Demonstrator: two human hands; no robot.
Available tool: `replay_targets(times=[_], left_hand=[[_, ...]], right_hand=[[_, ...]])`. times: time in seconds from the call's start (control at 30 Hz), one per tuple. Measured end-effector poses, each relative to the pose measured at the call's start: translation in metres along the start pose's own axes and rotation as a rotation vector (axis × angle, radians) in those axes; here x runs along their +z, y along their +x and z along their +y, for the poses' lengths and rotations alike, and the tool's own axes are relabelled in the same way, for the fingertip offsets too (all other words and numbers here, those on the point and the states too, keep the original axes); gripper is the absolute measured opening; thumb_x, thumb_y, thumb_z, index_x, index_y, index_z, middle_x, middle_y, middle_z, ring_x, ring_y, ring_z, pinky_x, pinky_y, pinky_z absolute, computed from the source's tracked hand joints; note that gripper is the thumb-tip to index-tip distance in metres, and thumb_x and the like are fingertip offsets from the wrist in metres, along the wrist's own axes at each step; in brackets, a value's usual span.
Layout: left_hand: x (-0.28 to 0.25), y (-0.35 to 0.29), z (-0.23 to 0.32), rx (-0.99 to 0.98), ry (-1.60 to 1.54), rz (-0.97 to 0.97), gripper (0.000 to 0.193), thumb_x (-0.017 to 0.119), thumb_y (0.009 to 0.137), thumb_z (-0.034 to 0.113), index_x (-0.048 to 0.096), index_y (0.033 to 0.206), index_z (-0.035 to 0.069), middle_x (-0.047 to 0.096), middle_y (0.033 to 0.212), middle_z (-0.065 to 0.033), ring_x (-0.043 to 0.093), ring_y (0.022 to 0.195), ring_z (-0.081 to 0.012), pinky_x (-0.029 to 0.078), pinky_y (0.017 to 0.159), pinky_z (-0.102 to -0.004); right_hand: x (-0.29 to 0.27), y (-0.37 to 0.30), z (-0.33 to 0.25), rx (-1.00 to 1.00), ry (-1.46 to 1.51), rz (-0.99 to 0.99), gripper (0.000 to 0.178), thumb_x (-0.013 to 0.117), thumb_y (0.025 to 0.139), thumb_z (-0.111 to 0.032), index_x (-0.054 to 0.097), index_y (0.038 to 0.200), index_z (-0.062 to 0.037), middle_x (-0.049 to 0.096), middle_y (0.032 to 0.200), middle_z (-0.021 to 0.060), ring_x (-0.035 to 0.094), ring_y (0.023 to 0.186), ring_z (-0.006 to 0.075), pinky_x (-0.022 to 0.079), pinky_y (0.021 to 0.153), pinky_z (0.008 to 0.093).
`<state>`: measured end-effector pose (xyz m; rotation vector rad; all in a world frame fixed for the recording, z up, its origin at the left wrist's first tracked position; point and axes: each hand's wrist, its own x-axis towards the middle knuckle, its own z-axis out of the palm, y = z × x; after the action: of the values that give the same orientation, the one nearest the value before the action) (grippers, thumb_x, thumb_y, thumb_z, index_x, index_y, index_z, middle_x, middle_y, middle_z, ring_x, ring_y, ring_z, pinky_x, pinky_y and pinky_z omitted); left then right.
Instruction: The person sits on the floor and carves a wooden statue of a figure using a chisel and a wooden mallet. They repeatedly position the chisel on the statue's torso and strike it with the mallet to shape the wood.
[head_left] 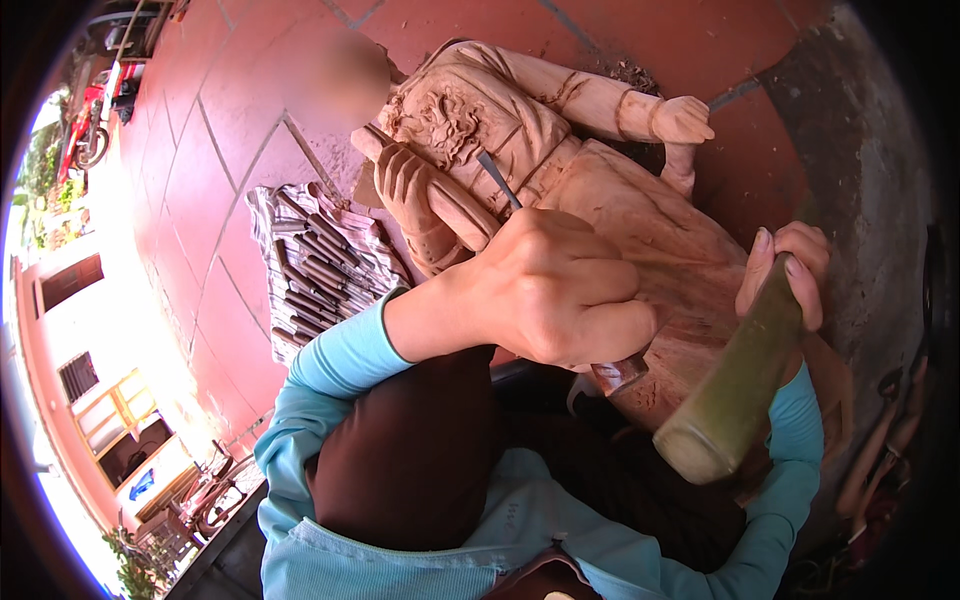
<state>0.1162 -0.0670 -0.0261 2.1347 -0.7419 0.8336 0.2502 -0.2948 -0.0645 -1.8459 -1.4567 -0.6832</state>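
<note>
A carved wooden statue (620,195) of a robed figure lies at a slant in front of me, its clenched hand (680,122) at the upper right. My left hand (560,290) is wrapped round a chisel (498,180). The metal blade points up toward the statue's chest; whether its tip touches the wood I cannot tell. The butt of the handle sticks out below my fist. My right hand (795,265) grips a greenish club-like mallet (735,385), its thick end tilted down and toward me, a little right of the chisel's butt.
Several carving tools (320,262) lie on a striped cloth (262,215) on the red tiled floor (225,140) to the left. Wood chips (632,75) are scattered beyond the statue. A dark floor patch (850,130) borders the right. A building (90,370) and bicycle (215,505) appear far left.
</note>
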Motion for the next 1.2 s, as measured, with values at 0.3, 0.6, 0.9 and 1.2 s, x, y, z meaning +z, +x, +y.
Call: replay_targets(times=[0.3, 0.6, 0.9, 1.2], left_hand=[[0.0, -0.002, -0.001, 0.009, 0.015, -0.03, 0.032, 0.071, 0.069, -0.002, 0.044, 0.058, 0.01, 0.031, 0.052, 0.0028, 0.038, 0.039, -0.0114, 0.026, 0.035, -0.0268], [0.005, -0.006, -0.002, 0.02, 0.035, -0.042, 0.033, 0.072, 0.07, -0.002, 0.044, 0.058, 0.01, 0.032, 0.052, 0.0034, 0.039, 0.04, -0.0098, 0.027, 0.035, -0.0265], [-0.005, -0.008, 0.012, 0.135, 0.182, -0.01, 0.031, 0.073, 0.072, 0.002, 0.046, 0.061, 0.012, 0.036, 0.054, 0.006, 0.04, 0.041, -0.0069, 0.025, 0.036, -0.0235], [-0.001, -0.019, 0.008, 0.075, 0.024, -0.097, 0.016, 0.071, 0.074, 0.004, 0.058, 0.067, 0.009, 0.041, 0.055, 0.0044, 0.043, 0.043, -0.0084, 0.028, 0.038, -0.0246]], right_hand=[[0.008, -0.004, 0.004, 0.011, 0.095, 0.095, 0.055, 0.064, 0.079, 0.019, 0.039, 0.118, -0.012, 0.052, 0.095, 0.0112, 0.053, 0.073, 0.0228, 0.046, 0.066, 0.039], [0.008, -0.006, 0.007, -0.004, 0.067, 0.139, 0.056, 0.069, 0.076, 0.016, 0.042, 0.114, -0.015, 0.053, 0.095, 0.0087, 0.056, 0.076, 0.0246, 0.045, 0.067, 0.0408], [-0.005, 0.004, -0.001, -0.037, -0.077, -0.08, 0.056, 0.072, 0.074, 0.015, 0.045, 0.113, -0.0152, 0.055, 0.094, 0.0068, 0.058, 0.076, 0.0247, 0.045, 0.07, 0.0401], [0.001, 0.0, -0.001, -0.011, -0.004, -0.027, 0.052, 0.068, 0.078, 0.015, 0.042, 0.114, -0.0142, 0.053, 0.093, 0.0082, 0.056, 0.075, 0.0238, 0.045, 0.069, 0.0402]])
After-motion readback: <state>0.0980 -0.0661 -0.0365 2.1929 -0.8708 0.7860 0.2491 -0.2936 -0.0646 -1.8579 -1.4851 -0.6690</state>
